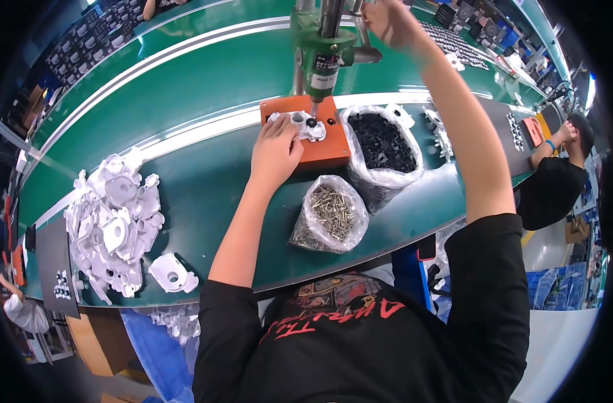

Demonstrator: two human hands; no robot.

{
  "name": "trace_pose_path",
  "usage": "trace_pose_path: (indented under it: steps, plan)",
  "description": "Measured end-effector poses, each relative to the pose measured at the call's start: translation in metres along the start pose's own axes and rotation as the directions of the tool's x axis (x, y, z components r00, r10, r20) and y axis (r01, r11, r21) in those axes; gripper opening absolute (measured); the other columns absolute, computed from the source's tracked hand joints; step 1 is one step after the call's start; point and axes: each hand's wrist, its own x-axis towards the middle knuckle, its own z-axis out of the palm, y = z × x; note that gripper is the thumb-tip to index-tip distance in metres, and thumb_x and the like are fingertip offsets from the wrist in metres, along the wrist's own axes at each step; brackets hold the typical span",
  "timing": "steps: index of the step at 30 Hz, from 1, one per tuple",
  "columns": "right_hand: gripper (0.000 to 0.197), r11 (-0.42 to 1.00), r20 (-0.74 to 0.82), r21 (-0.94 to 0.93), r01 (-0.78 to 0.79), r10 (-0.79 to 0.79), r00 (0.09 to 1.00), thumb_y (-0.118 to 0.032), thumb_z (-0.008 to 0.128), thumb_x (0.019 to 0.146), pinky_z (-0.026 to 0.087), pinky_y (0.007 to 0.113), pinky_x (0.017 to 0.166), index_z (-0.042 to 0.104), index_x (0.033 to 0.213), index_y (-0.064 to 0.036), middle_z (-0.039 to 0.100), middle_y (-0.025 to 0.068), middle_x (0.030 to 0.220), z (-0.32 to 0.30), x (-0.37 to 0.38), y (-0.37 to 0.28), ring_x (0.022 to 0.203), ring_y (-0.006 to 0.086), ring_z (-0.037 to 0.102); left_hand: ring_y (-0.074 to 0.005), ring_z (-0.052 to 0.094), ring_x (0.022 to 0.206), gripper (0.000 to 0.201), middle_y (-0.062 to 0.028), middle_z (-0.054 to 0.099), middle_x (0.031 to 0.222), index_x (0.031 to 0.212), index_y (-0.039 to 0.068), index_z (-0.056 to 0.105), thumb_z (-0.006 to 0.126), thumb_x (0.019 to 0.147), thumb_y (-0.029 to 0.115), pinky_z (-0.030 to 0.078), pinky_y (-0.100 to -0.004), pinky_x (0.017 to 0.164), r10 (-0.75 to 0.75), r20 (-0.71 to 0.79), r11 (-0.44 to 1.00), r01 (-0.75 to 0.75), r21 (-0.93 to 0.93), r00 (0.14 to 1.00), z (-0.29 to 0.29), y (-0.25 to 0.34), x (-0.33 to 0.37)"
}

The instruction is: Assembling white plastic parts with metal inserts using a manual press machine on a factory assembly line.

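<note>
Green workbench (206, 195) setup: white plastic housing (305, 125) sits on the orange jig (323, 151) under the press tool (322, 64). Left hand (274, 149) presses flat on it, fingers spread; right hand (385, 20) grips the lever. Fingertips that close could get pinched, I reckon. Screw bag (330, 215) just nearer than the jig.

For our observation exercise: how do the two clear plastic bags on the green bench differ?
The bag of silver metal screws is smaller and lies nearer the person; the bag of black plastic parts is larger, stands open-topped, and sits farther away beside the orange fixture block. Contents differ too: shiny thin screws versus dark chunky pieces. Both are clear plastic, opened.
</note>
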Motion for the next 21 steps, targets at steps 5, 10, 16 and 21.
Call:
trace_pose_path:
  steps: [5,10,16,21]
  plan:
    - [0.052,0.888,0.015,-0.435,0.147,-0.157,0.988,-0.045,0.038,0.096,0.036,0.039,0.100,0.054,0.118,-0.0009,0.056,0.0139,0.121,-0.039,-0.024,0.025,0.116,0.0263,0.050,-0.0360,0.055,0.110,0.032,-0.0183,0.061,0.111,0.107,-0.001,0.055,0.059,0.077,0.011,0.041,-0.0425,0.099,-0.142,0.023,0.989,0.143,-0.027,0.990,-0.008,0.003,-0.004]
    - [0.037,0.272,-0.068,-0.961,-0.049,-0.062,0.996,-0.033,0.050,0.091,0.043,0.035,0.093,0.058,0.120,-0.0109,0.059,0.0112,0.122,-0.134,-0.096,0.127,0.111,0.0309,0.055,-0.0375,0.055,0.106,0.044,-0.0199,0.061,0.108,0.117,-0.002,0.050,0.060,0.077,0.013,0.043,-0.0436,0.095,-0.271,0.079,0.954,0.278,-0.115,0.959,-0.011,-0.005,-0.009]
    - [0.042,0.535,-0.215,-0.833,-0.142,-0.077,0.973,-0.001,0.040,0.089,0.042,0.035,0.099,0.058,0.125,-0.0117,0.040,0.0111,0.144,-0.173,-0.192,0.163,0.125,0.0264,0.047,-0.0402,0.047,0.118,0.040,-0.0238,0.054,0.119,0.115,-0.002,0.053,0.058,0.083,0.023,0.037,-0.0441,0.101,-0.166,0.005,0.983,0.166,-0.078,0.986,-0.002,-0.007,-0.008]
    - [0.044,-0.154,-0.118,-0.972,-0.177,-0.332,0.936,-0.006,0.056,0.077,0.037,0.048,0.093,0.051,0.120,-0.0094,0.046,0.0129,0.132,-0.168,-0.261,0.165,0.113,0.0377,0.046,-0.0373,0.051,0.112,0.043,-0.0235,0.057,0.113,0.111,0.002,0.053,0.062,0.079,0.028,0.034,-0.0473,0.101,-0.100,0.006,0.993,0.100,0.060,0.995,0.004,-0.017,0.010]
